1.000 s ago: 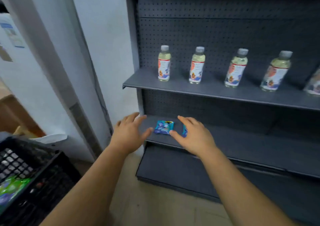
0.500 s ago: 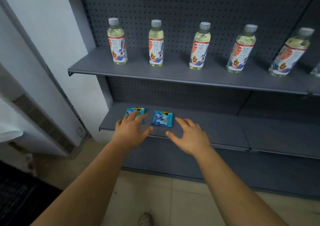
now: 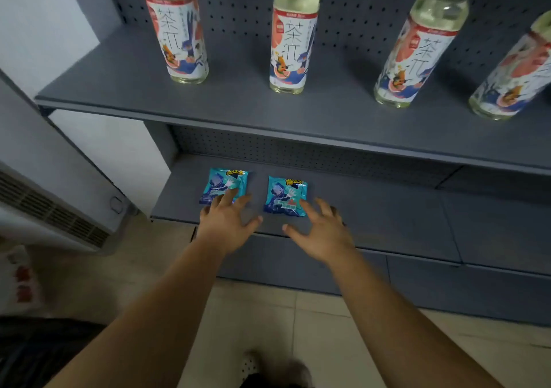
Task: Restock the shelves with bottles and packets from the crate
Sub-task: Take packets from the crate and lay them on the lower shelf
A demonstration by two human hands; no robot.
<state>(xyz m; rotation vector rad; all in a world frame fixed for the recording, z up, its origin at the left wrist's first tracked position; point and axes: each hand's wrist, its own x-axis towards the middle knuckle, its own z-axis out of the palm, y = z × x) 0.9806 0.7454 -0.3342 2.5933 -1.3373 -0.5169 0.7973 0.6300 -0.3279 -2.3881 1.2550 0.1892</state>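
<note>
Lower shelf (image 3: 372, 209): grey, its front edge runs just under both hands; bare surface stretches from the packets to the right.
Upper shelf (image 3: 238, 104): its front lip overhangs the lower shelf, leaving a low gap above the packets.
Bottles (image 3: 293, 36): four in view, upright in a row on the upper shelf, well apart from each other.
Left packet (image 3: 226, 183): blue, flat on the lower shelf near its left end.
Right packet (image 3: 286, 195): blue, flat just beside the left one, a narrow strip of shelf between them.
Arms: both bare forearms reach forward and down from the bottom of the view, side by side.
Left hand (image 3: 225, 223): palm down, fingers spread, grasping nothing; fingertips overlap the near edge of the left packet, contact cannot be told.
Right hand (image 3: 320, 232): palm down, fingers splayed wide and released, just beside the right packet's near right corner.
Floor (image 3: 268, 313): pale tiles below the shelving.
</note>
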